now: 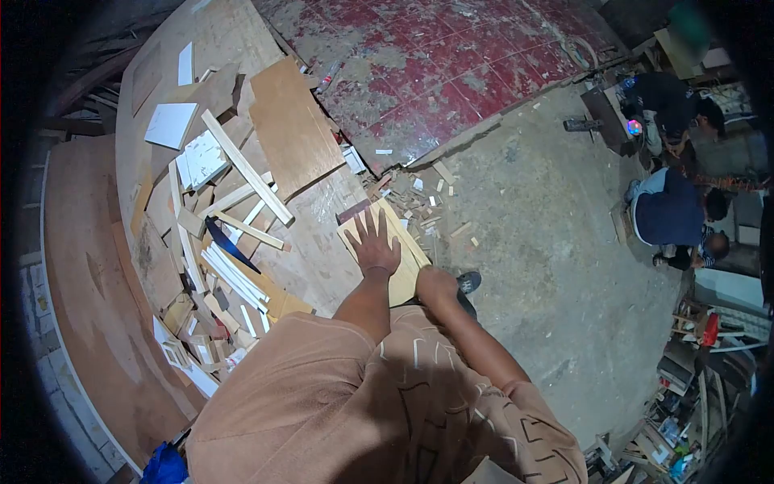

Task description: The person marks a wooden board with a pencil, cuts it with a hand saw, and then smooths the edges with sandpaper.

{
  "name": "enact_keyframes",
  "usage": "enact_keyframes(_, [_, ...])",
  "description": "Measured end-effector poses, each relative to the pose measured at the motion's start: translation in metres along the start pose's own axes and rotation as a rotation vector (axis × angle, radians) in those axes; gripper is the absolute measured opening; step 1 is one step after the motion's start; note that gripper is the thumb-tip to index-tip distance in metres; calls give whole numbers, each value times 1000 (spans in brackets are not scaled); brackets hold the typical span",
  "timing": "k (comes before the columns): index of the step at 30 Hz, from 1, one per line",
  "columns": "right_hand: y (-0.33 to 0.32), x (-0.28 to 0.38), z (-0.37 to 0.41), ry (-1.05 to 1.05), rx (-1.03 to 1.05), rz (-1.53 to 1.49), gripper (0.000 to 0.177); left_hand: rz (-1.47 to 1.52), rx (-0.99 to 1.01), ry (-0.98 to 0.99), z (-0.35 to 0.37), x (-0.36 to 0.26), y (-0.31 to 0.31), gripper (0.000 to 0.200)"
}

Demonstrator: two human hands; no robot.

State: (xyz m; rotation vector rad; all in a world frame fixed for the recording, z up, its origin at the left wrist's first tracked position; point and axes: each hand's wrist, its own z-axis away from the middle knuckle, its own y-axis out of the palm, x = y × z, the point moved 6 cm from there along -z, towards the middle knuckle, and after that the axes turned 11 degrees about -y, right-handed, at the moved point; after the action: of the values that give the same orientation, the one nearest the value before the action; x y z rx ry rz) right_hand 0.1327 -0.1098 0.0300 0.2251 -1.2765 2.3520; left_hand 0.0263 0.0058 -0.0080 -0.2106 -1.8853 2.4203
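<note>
Resting spread wide, head view: left hand flat on pale board | right hand curled closed at board's right edge, contents hidden | board at plywood table's edge | wood strips left of board

The left hand is lying spread across the pale board, and the right hand is curling at the board's right edge, its grip hiding from view! Wood strips are cluttering the plywood left of the board; scraps are littering the floor just beyond it. A navy-shirted person is hunching well right.
</note>
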Motion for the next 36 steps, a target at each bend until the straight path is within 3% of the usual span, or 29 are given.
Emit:
enact_keyframes(5, [10,-14,27,90,42,-144,22,20,8,-19,-1,1,-4,77])
enact_keyframes(8, [-25,-12,89,152,123,-139,22,13,16,-18,-1,-1,-2,77])
enact_keyframes(11, [-59,-5,109,106,72,-88,23,15,0,-19,0,-1,-3,77])
enact_keyframes(14, [-61,7,77,-23,23,-112,22,-4,-1,-21,-2,-3,-2,78])
enact_keyframes(17, [4,-5,16,40,15,-76,21,-7,10,-23,0,-3,-3,80])
enact_keyframes(21, [-1,-10,16,110,-75,-130,25,41,50,-28,-1,-4,-11,81])
enact_keyframes(23, [-21,-10,55,136,86,-240,25,31,35,-14,-1,0,-4,82])
enact_keyframes(28, [-55,-10,88,187,218,-164,27,39,27,20,0,-1,-5,86])
enact_keyframes(31, [-57,1,65,133,242,-151,26,44,74,77,-3,-1,-19,99])
enact_keyframes(33, [-46,5,46,95,255,-138,28,33,384,87,-5,-2,-21,117])
enact_keyframes(34, [-37,3,35,105,253,-113,28,-10,457,119,-8,0,-19,133])
enact_keyframes(36, [-30,3,22,79,228,-73,27,-55,515,101,-11,-1,-27,135])
